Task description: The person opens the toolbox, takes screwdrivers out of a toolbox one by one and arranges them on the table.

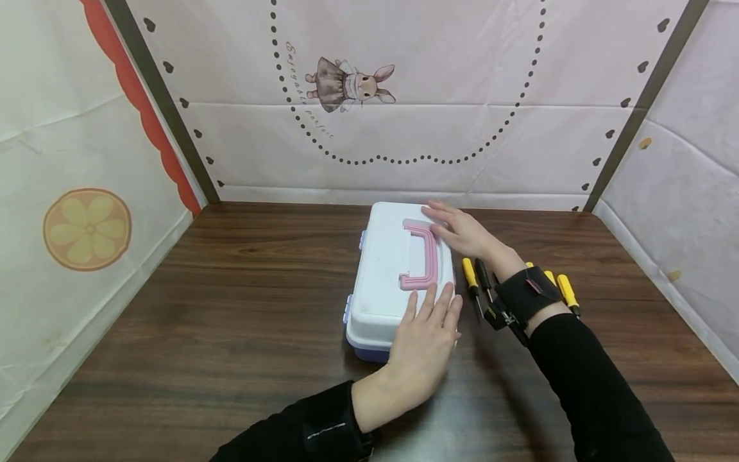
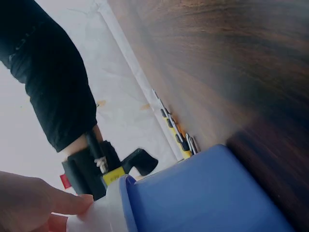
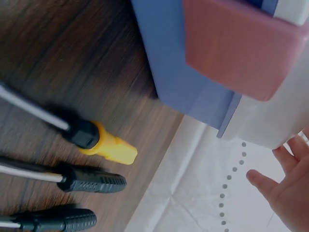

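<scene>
A toolbox (image 1: 378, 269) with a white lid, a blue-purple base and a folded pink handle (image 1: 431, 256) sits closed on the table. My left hand (image 1: 424, 343) lies across the lid's near right corner, fingers straight. At the far right corner, my right hand (image 1: 464, 234) reaches over the lid's edge with its fingers extended. A pink latch (image 3: 241, 53) shows on the box's side in the right wrist view. The left wrist view has my left thumb (image 2: 72, 202) at the white lid's rim, above the blue base (image 2: 203, 193).
Several screwdrivers lie right of the box: a yellow-handled one (image 1: 470, 274), a black-handled one (image 1: 483, 274) and a yellow one (image 1: 568, 292) farther right, some partly hidden under my right forearm. Printed cloth walls (image 1: 404, 141) enclose the wooden table (image 1: 248, 308) at the back and sides.
</scene>
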